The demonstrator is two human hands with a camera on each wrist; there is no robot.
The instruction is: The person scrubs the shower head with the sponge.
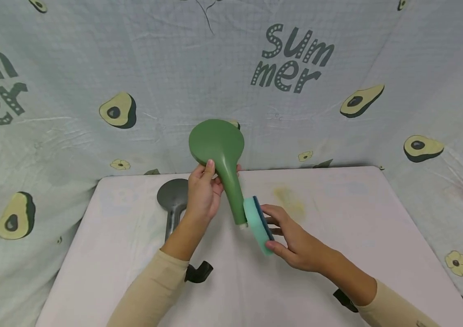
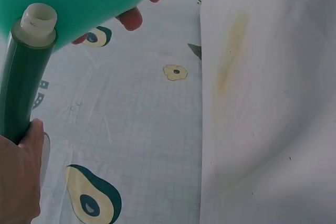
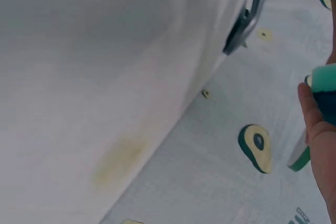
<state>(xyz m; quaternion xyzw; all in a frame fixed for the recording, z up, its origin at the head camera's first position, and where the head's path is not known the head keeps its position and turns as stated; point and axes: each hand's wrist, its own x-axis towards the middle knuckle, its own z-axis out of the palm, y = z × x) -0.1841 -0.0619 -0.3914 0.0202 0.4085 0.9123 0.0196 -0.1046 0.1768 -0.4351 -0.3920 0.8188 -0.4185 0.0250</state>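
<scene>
Before an avocado-print cloth, above a pale table, the left hand's fingers grasp a green shower head. The right hand pinches a teal sponge against its handle. A grey shower head lies below.

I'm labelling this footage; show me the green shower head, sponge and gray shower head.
Green shower head (image 1: 227, 170), head view: its neck.
Sponge (image 1: 257, 223), head view: its turquoise foam.
Gray shower head (image 1: 172, 196), head view: its round end.
</scene>
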